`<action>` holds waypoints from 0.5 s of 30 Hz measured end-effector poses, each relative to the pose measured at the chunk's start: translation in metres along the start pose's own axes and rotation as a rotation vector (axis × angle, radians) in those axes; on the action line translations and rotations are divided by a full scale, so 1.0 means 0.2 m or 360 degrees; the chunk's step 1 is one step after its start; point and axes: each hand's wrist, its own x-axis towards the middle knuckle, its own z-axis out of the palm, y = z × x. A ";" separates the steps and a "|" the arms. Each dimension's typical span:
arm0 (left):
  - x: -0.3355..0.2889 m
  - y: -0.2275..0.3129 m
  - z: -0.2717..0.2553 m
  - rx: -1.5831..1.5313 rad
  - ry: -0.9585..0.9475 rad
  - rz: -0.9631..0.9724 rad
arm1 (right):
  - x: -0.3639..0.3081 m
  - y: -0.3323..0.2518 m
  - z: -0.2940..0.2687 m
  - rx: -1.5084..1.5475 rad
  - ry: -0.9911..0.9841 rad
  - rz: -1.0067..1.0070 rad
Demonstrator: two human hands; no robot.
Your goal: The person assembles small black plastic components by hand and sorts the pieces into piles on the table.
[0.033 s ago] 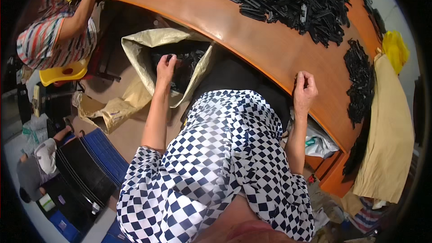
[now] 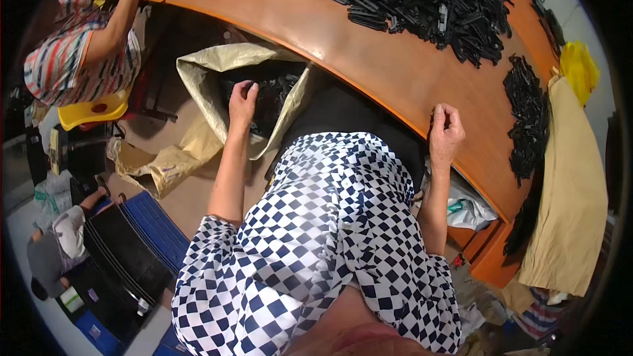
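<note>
Woven sack (image 2: 198, 69) takes one hand (image 2: 242, 102); other hand (image 2: 446, 132) on table (image 2: 369, 59).

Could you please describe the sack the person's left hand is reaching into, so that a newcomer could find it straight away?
Start at the curved orange table and look below its near edge, to the person's left. There an open tan woven sack stands on the floor, the left hand inside its mouth among black parts. Unlike the flattened sack beside it, this one gapes open and is filled.

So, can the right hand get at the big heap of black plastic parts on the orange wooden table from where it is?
Probably yes: the right hand rests on the table edge, bare wood lies between it and the heap, nothing blocking.
</note>
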 end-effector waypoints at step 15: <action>-0.03 1.38 0.40 0.0916 -0.0240 0.1881 | 0.04 0.02 -0.24 0.0217 0.0118 -0.0099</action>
